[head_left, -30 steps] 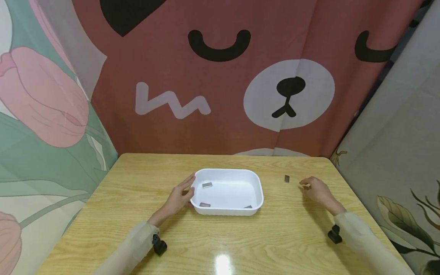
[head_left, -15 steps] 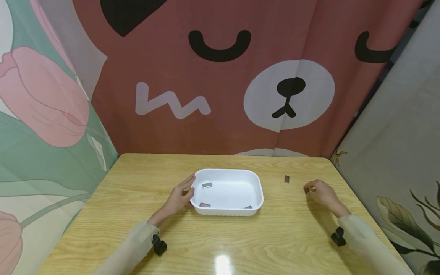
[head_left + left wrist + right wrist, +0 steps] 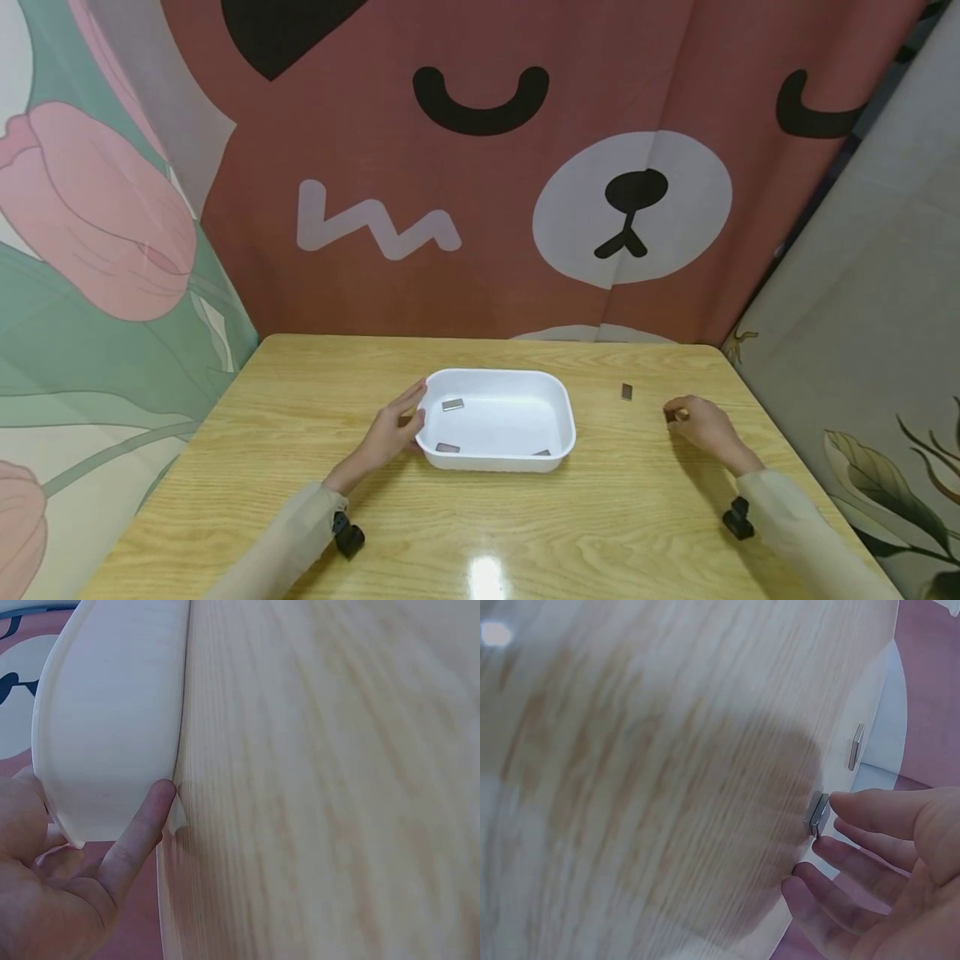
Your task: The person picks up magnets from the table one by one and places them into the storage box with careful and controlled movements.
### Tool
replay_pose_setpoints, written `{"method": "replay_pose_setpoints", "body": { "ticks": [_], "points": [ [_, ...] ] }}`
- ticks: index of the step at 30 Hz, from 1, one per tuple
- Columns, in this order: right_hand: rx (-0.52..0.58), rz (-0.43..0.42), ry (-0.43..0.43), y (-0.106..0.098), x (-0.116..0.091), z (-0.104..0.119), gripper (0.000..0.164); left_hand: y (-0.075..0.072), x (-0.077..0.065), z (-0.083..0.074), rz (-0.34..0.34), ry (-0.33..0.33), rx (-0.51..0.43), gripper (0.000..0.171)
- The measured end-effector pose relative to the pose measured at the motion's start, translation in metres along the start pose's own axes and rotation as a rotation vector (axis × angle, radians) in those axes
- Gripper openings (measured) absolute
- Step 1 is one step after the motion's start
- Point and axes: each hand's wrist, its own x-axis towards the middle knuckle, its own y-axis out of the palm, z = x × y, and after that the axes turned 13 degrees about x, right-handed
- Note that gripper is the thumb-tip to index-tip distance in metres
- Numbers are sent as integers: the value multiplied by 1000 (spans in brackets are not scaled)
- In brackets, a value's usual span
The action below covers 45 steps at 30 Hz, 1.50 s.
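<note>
A white rectangular tray [image 3: 498, 417] stands on the table with several small metallic blocks in it; one block [image 3: 452, 405] lies near its left wall. My left hand [image 3: 388, 429] holds the tray's left end, thumb and index finger at the rim. In the left wrist view one finger [image 3: 142, 832] extends to the lower edge of the tray's side. To the right, my right hand [image 3: 701, 423] pinches a small flat metallic block [image 3: 819, 815] between thumb and fingers, at or just over the tabletop. Another such block [image 3: 627, 392] lies between tray and right hand.
The wooden table [image 3: 420, 533] ends at a curtain with a bear print [image 3: 480, 292]. Patterned fabric hangs at both sides. A black wrist camera [image 3: 348, 535] sits on the left sleeve, another camera [image 3: 738, 518] on the right.
My right hand has shifted slightly right and toward me, and its fingers have closed on the block. My left hand and the tray have stayed put.
</note>
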Motion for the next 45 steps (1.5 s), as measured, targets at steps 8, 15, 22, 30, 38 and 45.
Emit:
{"method": "replay_pose_setpoints", "body": {
  "ticks": [8,15,22,30,38,45],
  "points": [
    [-39,-29,-22,3,1,-1,15,0,0,-2,1,-16,-11,53],
    [-76,-44,0,5,0,-1,8,0,0,-2,0,-9,-8,53],
    [-98,-33,53,5,3,1,8,1,0,0,-13,7,-7,52],
    [-79,-24,99,2,2,2,6,-3,-4,-19,12,20,-20,51],
    [-55,-52,153,-1,-4,2,24,0,-1,-10,-15,18,-12,51],
    [-76,-84,157,2,-4,1,41,1,1,4,-14,25,-29,52]
  ]
}}
